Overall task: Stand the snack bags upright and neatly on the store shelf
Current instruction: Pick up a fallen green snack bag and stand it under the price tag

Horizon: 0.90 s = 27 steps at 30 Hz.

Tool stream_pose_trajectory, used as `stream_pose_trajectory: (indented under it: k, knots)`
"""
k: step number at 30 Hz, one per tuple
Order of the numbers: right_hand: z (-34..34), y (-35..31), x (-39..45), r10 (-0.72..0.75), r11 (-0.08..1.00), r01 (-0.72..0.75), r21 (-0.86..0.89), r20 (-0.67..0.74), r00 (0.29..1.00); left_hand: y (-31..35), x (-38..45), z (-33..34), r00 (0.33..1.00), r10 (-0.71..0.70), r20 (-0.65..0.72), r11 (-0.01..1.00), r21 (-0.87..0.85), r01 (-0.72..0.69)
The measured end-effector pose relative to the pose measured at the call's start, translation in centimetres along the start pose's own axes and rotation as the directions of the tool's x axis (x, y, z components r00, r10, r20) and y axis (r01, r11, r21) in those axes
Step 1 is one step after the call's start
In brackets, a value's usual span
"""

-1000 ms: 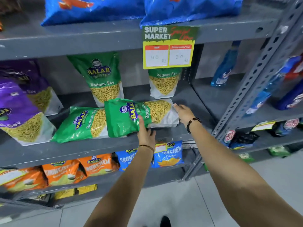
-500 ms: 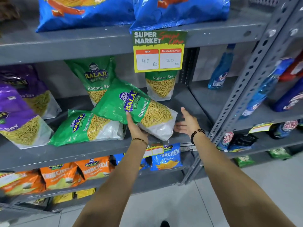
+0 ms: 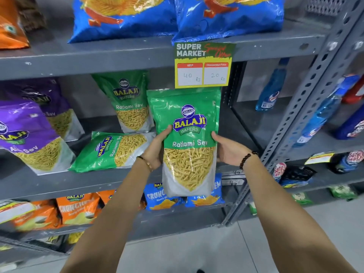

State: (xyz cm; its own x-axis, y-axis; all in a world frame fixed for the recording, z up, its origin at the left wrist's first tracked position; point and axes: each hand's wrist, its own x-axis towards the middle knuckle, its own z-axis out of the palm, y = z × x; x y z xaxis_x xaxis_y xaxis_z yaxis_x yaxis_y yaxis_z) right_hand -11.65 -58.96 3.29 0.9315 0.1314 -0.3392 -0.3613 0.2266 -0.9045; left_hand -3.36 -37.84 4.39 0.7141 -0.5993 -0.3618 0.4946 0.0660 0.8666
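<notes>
A green Ratlami Sev bag [image 3: 188, 123] is upright in the air in front of the grey middle shelf [image 3: 82, 184], its bottom hanging below the shelf edge. My left hand [image 3: 157, 150] grips its left side and my right hand [image 3: 229, 149] grips its right side. A second green bag [image 3: 116, 150] lies flat on its side on the shelf, left of my hands. A third green bag [image 3: 131, 101] stands upright at the back. Another bag that stood behind the held one is hidden now.
Purple sev bags [image 3: 29, 136] stand at the left of the same shelf. A price sign [image 3: 203, 65] hangs from the shelf above, just over the held bag. Blue chip bags [image 3: 126, 18] sit above, orange [image 3: 76, 209] and blue packs below. A perforated upright [image 3: 307, 107] and blue bottles [image 3: 272, 89] stand right.
The bag that lay on its side has been lifted off the shelf and turned upright. My right hand moved from its end to its right side, and both hands now hold it.
</notes>
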Motion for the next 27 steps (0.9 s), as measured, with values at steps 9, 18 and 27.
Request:
stream_pose_trajectory:
  k: [9,18,27]
  knots:
    - [1.4,-2.4,-1.6,-0.141,0.985,0.134,0.112,0.049,0.989,3.4,-3.7,0.0,0.986,0.001,0.166,0.993,0.116,-0.021]
    - [-0.6,-1.1,-1.7,-0.162,0.987,0.158,0.044,0.119,0.980,2.3,-1.9,0.5,0.976,-0.054,0.212,0.984,0.179,0.015]
    - [-4.4,-3.5,1.3,-0.357,0.932,0.354,-0.081,-0.390,0.849,3.5,7.1,4.5,0.978,0.089,0.187,0.975,0.184,-0.124]
